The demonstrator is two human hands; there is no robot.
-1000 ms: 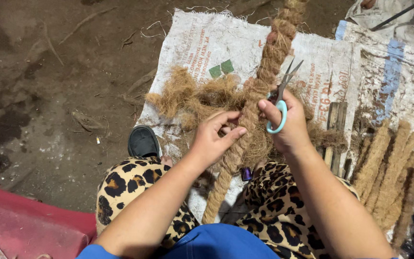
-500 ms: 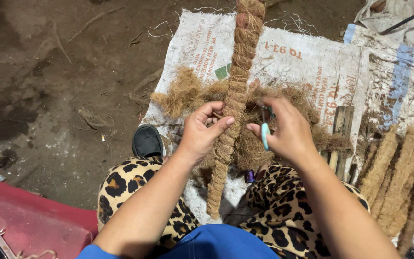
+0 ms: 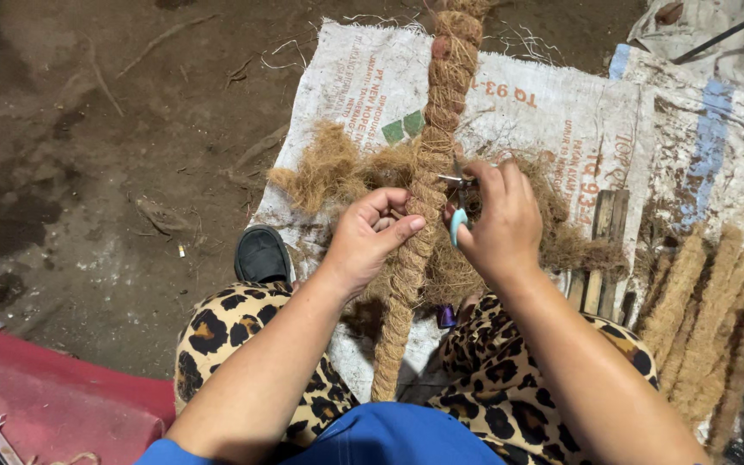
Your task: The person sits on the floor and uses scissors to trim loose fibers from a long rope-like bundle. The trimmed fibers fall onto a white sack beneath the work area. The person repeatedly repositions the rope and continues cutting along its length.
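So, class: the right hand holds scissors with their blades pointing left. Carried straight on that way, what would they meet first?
Most likely the coir rope: the scissors in the right hand point at it from beside, seemingly almost touching, though depth is unclear.

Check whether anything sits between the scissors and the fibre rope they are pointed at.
Nothing visible does. The right hand holds the scissors with the blades right against the fibre rope, and the left hand grips the rope just beside them. Loose fibre lies behind on the sack, not between.
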